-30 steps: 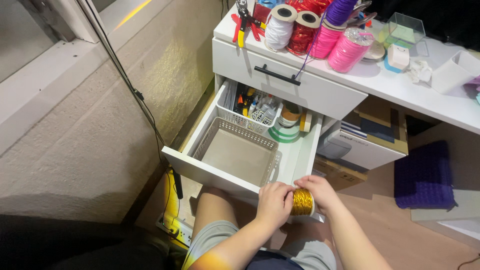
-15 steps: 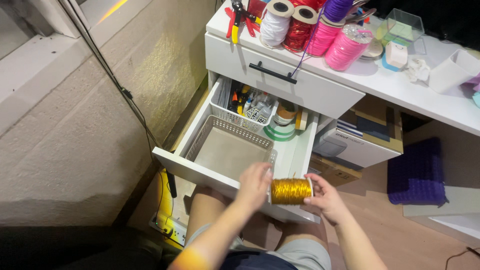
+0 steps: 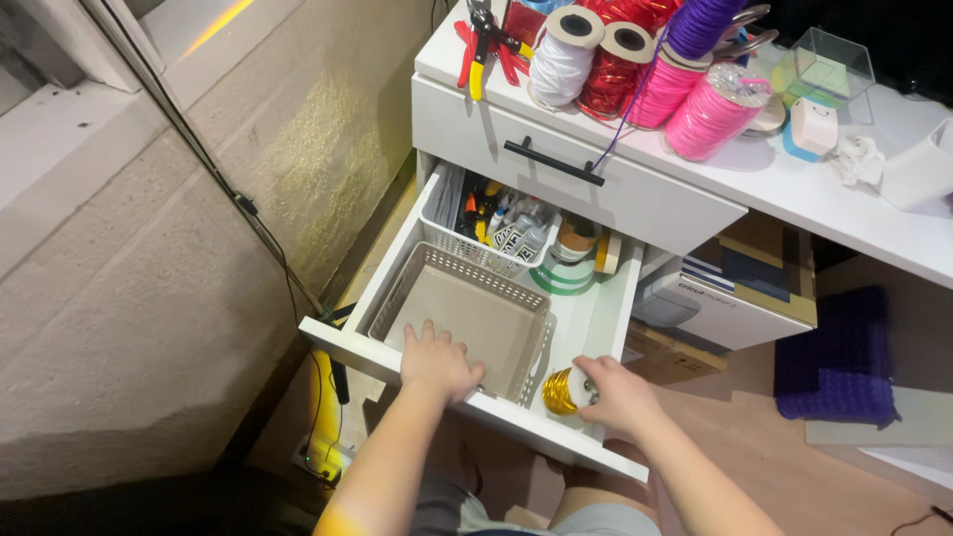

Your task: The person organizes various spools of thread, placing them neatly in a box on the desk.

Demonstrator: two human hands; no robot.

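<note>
A white drawer (image 3: 392, 263) stands pulled out below the desk. My right hand (image 3: 617, 395) grips a gold ribbon spool (image 3: 559, 391) and holds it down inside the drawer's front right corner, beside an empty grey plastic basket (image 3: 467, 316). My left hand (image 3: 437, 359) rests on the drawer's front edge with its fingers over the near rim of that basket. It holds nothing else.
A white basket (image 3: 486, 220) of small tools and bottles fills the drawer's back, with tape rolls (image 3: 576, 248) beside it. On the desk top (image 3: 774, 184) stand white, red, pink and purple spools and red pliers. Boxes sit under the desk; a cable runs down the left wall.
My right hand has carried the gold spool from above the drawer's front down into its right front corner. My left hand let go of the spool and moved onto the basket's rim.
</note>
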